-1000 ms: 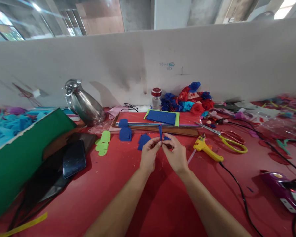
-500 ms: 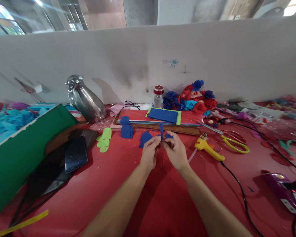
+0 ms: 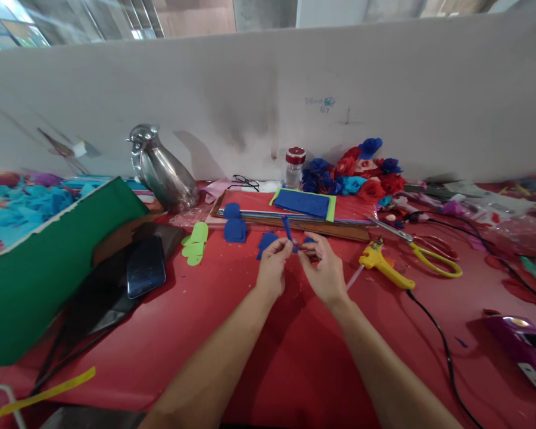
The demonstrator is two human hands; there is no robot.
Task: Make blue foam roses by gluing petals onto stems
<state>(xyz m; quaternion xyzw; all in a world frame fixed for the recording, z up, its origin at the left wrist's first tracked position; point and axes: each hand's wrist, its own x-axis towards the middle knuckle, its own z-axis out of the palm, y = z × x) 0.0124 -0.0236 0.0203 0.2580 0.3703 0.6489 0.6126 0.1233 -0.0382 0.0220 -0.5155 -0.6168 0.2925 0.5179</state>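
My left hand (image 3: pixel 273 266) pinches a narrow blue paper strip (image 3: pixel 287 227), which looks rolled or folded and points up, leaning a little left. Thumb and fingers of my right hand (image 3: pixel 325 269) are closed at its lower end, where a small blue piece shows between the hands. Behind my left fingers lie blue paper petals (image 3: pixel 266 241), partly covered. More blue petals (image 3: pixel 236 230) are stacked to the left, beside light green paper pieces (image 3: pixel 195 243). To the right of my right hand rests a yellow glue gun (image 3: pixel 386 268).
Scissors (image 3: pixel 422 250) lie beyond the glue gun, and a purple power socket (image 3: pixel 520 342) sits at right. Paper flowers (image 3: pixel 370 173), a red-lidded jar (image 3: pixel 295 167) and a steel jug (image 3: pixel 165 170) line the wall. A phone (image 3: pixel 146 267) and green box (image 3: pixel 58 274) are left.
The camera view has shifted, so the table things appear a little farther right and higher. The blue strip between my hands has tipped from upright to a slight left lean.
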